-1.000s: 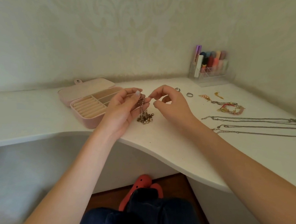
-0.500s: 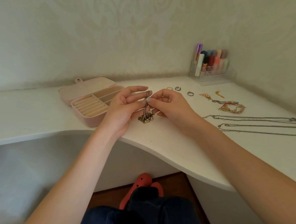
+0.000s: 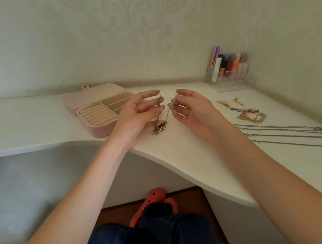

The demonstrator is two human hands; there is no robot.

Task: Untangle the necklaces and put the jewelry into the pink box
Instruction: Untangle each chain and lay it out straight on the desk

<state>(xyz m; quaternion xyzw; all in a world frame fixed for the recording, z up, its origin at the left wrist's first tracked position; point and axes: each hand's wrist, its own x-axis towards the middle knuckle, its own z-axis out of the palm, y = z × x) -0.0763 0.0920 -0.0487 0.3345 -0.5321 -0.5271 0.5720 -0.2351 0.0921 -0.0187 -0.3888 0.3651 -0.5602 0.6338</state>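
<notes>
Currently left hand (image 3: 136,112) and right hand (image 3: 193,109) each pinch strand of tangled gold beaded chain necklace (image 3: 159,126); knot hangs below, between fingertips, touching white desk (image 3: 192,154). Open pink jewelry box (image 3: 98,108) just left, nearer left hand.

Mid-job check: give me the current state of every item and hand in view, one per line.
pink box: open, lid laid back, compartments look empty
tangled necklace: knotted, clump hanging between both hands
left hand: pinches one chain strand
right hand: pinches another strand, pulled apart from the left
silver chains: laid out straight on the desk
bracelets: loose on the desk, unboxed
clear organizer: upright, holding cosmetics
</notes>
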